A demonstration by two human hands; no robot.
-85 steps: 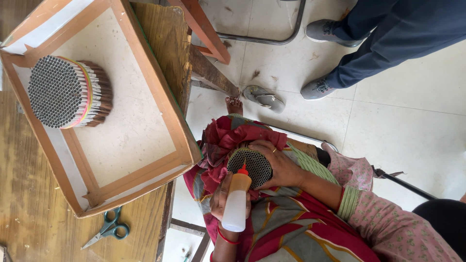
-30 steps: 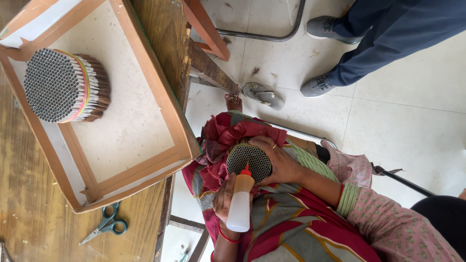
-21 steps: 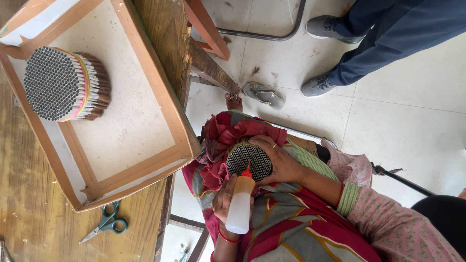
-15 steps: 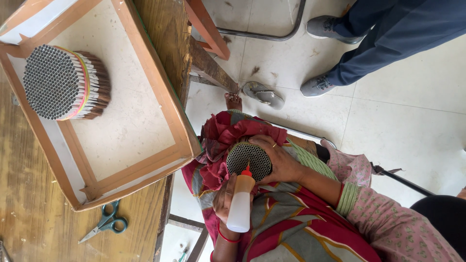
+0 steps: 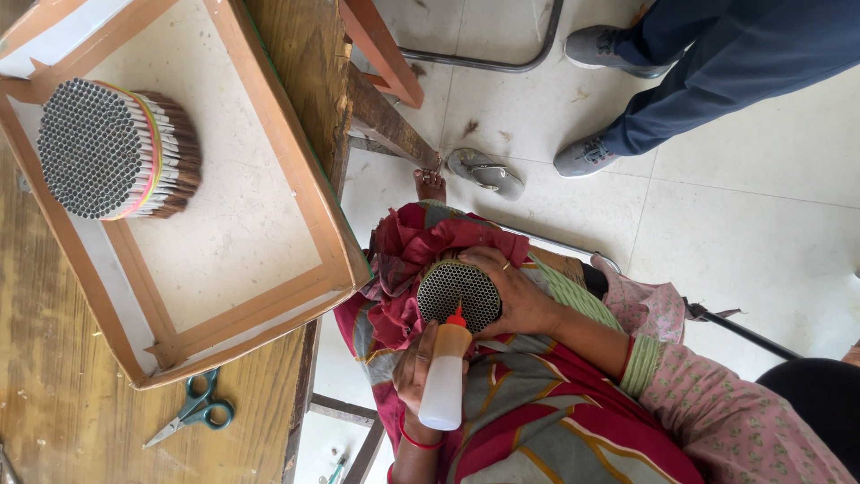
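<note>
My right hand [image 5: 520, 296] is closed around a round bundle of thin dark tubes [image 5: 459, 291], its honeycomb end face turned up toward me, resting on red cloth [image 5: 421, 246] in my lap. My left hand [image 5: 412, 367], with a red bangle at the wrist, grips a white squeeze bottle [image 5: 443, 385]. The bottle's red nozzle touches the lower edge of the bundle's end face.
On the wooden table [image 5: 54, 412] at left, a shallow cardboard tray [image 5: 269, 143] holds a bigger tube bundle [image 5: 112, 148] with coloured bands. Green-handled scissors [image 5: 193, 417] lie below the tray. Another person's legs and grey shoes [image 5: 587, 152] stand on the tiled floor, near a sandal [image 5: 484, 172].
The bottle's nozzle has shifted slightly across the bundle's end face. Both hands keep their hold, and the view has hardly moved.
</note>
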